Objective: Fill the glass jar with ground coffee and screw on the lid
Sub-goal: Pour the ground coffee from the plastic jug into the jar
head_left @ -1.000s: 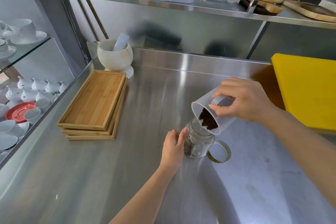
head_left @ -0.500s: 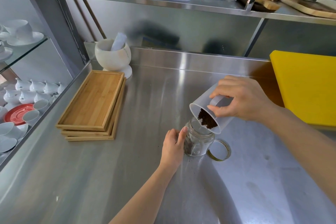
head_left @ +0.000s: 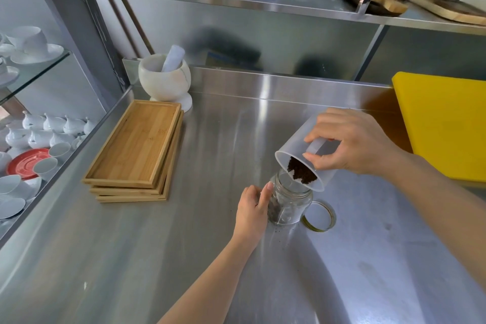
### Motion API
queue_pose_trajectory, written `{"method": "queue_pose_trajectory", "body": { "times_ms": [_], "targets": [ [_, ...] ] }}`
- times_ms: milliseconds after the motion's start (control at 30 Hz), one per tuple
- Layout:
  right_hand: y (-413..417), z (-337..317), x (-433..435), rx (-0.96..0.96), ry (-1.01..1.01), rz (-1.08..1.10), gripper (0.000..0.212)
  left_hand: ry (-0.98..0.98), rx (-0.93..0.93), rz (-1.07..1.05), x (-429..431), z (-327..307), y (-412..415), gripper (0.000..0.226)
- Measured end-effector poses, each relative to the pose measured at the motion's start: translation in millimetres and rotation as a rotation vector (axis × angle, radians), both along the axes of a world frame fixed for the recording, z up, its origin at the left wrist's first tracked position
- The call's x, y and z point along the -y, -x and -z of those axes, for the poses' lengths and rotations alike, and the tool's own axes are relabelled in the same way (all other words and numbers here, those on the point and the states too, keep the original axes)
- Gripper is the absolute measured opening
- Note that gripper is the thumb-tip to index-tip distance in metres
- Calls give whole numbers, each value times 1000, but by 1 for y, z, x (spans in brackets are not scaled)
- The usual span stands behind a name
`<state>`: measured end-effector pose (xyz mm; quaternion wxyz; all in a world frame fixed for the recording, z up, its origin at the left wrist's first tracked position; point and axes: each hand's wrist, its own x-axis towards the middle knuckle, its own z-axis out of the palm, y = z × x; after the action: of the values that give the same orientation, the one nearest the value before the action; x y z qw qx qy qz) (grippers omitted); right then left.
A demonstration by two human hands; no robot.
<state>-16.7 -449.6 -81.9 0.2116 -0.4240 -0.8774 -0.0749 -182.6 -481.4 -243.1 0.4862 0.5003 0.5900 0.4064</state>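
Note:
A small clear glass jar (head_left: 290,204) stands upright on the steel counter, with some dark ground coffee at its bottom left. My left hand (head_left: 253,209) grips its left side. My right hand (head_left: 351,144) holds a frosted plastic container (head_left: 297,148) by its handle, tilted mouth-down over the jar's opening. Dark ground coffee (head_left: 301,173) lies at the container's lower lip, right above the jar mouth. The jar's lid (head_left: 319,217), gold-rimmed, lies flat on the counter just right of the jar.
A stack of bamboo trays (head_left: 136,148) lies to the left, a white mortar with pestle (head_left: 165,79) behind it. A yellow cutting board (head_left: 447,123) sits at the right. White cups and a red saucer (head_left: 25,163) fill shelves off the counter's left edge. A few coffee grains (head_left: 276,230) dot the counter.
The container has tipped slightly further and the coffee has slid down to its lip over the jar. My left hand stays on the jar.

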Motion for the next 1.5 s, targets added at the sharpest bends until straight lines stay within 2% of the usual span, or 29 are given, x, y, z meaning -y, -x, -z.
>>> {"method": "queue_pose_trajectory", "body": {
  "times_ms": [833, 1500],
  "targets": [
    [-2, 2, 0, 27, -33, -51, 38, 3, 15, 6, 2, -1, 0, 41],
    [-8, 11, -1, -37, -66, -78, 37, 5, 0, -5, 0, 3, -1, 42]
  ]
}}
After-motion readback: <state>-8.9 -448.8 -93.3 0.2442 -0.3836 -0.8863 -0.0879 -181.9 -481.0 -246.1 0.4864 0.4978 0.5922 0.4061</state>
